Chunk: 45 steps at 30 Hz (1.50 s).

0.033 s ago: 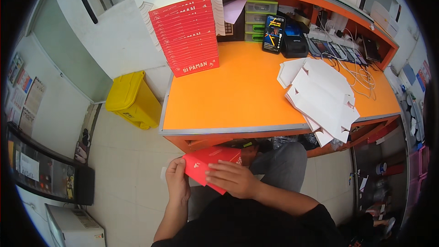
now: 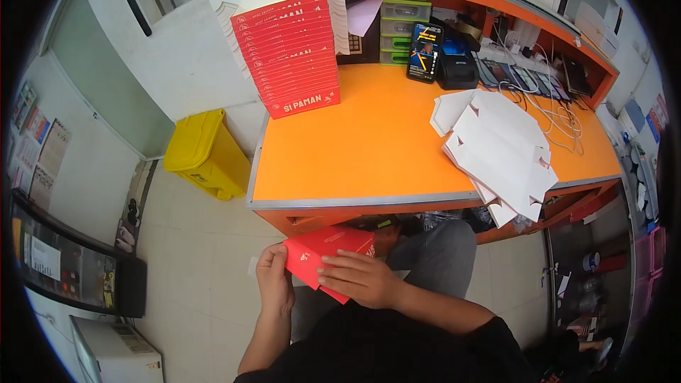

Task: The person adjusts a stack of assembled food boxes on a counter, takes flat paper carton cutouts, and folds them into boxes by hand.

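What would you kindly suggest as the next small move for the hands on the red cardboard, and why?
I would probably press lightly with the right hand while the left hand steadies the red cardboard: the left fingers pinch its left edge, and the right fingers lie across its face, so it seems well placed for that.

Built as an orange table (image 2: 355, 156). Loaded at left with stacked red boxes (image 2: 291, 64), at right with flat white cardboard (image 2: 500, 145) and cables (image 2: 569, 124), at rear with upright phone (image 2: 423, 57), black machine (image 2: 457, 72) and small drawers (image 2: 397, 27).
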### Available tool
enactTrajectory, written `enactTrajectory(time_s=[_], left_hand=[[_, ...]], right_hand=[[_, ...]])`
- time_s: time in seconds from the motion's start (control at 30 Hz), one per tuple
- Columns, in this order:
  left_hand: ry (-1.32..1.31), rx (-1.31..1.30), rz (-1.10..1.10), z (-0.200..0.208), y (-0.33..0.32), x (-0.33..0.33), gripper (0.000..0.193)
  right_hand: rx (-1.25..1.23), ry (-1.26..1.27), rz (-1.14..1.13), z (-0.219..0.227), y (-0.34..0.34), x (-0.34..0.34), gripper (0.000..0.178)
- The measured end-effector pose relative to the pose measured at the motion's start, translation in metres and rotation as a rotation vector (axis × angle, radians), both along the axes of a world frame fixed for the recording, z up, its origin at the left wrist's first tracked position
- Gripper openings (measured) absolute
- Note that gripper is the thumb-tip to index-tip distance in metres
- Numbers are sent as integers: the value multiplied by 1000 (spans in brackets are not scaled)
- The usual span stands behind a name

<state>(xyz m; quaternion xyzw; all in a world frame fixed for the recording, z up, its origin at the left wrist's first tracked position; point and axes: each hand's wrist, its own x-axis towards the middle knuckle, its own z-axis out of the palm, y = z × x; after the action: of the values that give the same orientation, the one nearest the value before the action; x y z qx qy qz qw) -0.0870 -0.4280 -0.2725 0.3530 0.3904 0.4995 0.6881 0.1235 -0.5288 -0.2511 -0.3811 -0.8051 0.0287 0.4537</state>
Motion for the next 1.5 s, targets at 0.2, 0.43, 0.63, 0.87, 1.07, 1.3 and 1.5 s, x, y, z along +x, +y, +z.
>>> enactTrajectory(time_s=[0.2,0.43,0.63,0.87,1.07,1.3,1.5], left_hand=[[4,-3,1,-6,-2,6,14],[0,-57,-65,-13,-18,19,16],[-16,-78,-114,-20,-21,19,18],[85,15,-197,-26,-20,19,26],[393,171,-192,-41,-1,1,42],[350,173,-198,-31,-2,6,32],[71,-64,-238,-21,-19,18,25]], right_hand=[[-99,255,-111,-15,1,-2,42],[-158,248,-233,-6,4,-5,46],[-253,4,-218,-9,-1,-6,57],[-288,79,-246,-16,-1,-2,50],[-254,160,-186,-15,-6,1,40],[-270,156,-177,-11,-8,-2,41],[-339,90,-147,-5,-9,0,65]])
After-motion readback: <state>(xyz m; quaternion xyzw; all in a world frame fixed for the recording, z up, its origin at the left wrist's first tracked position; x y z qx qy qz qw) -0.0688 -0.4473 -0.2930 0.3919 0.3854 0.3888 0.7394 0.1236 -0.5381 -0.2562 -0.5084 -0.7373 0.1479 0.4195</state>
